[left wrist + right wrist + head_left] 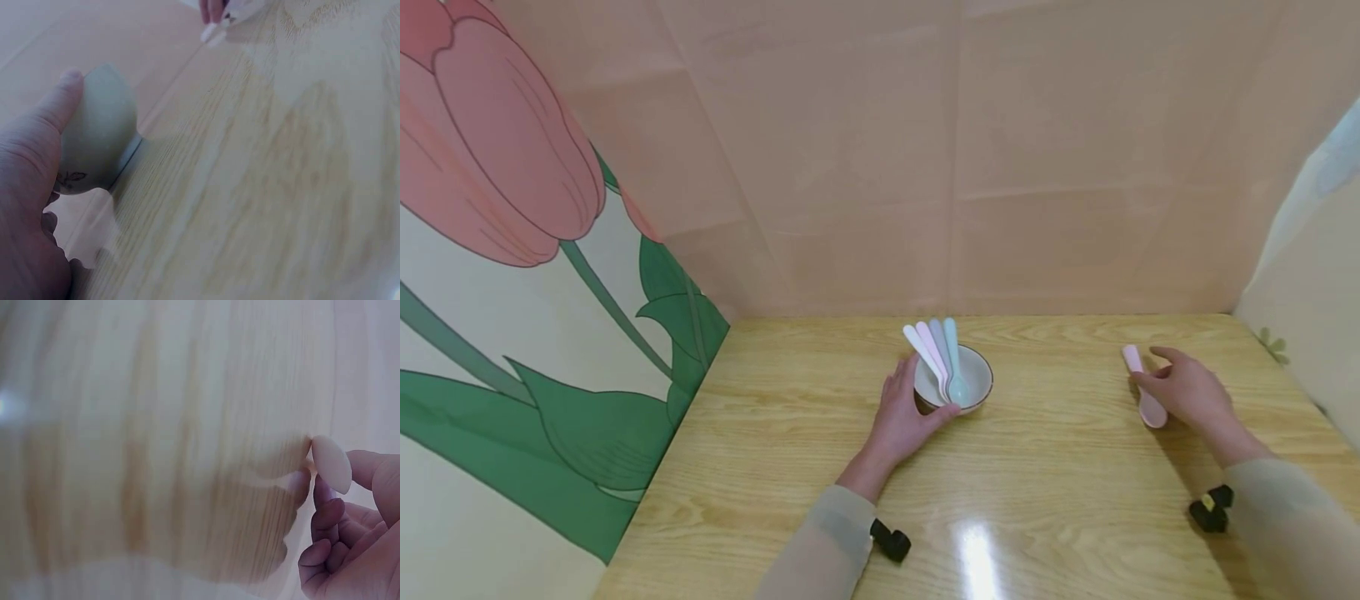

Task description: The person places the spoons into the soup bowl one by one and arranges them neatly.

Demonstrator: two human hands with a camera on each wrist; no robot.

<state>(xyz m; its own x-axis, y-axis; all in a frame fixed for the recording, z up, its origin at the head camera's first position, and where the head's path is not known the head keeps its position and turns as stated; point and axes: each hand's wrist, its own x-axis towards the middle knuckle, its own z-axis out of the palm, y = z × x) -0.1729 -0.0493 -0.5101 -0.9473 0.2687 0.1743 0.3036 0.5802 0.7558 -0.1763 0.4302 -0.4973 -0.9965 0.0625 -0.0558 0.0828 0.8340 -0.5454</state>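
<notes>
My left hand (898, 417) grips a small white bowl (979, 375) by its near left side, thumb along the front rim. In the left wrist view the pale outside of the bowl (103, 125) shows a small dark leaf pattern. Several spoons lean in it, their handles fanned toward the back: a white spoon (921, 342), a pink one, a grey one and a light blue spoon (952, 346). Well to the right, my right hand (1191, 392) pinches a pink spoon (1153, 412) by its handle, the scoop pointing toward me. Whether this spoon touches the table cannot be told.
Both hands work over a wood-grain table (1045, 467). A plain pinkish sheet (865, 167) rises along its back edge. On the left stands a panel with a tulip print (512, 133), on the right a pale panel (1315, 292).
</notes>
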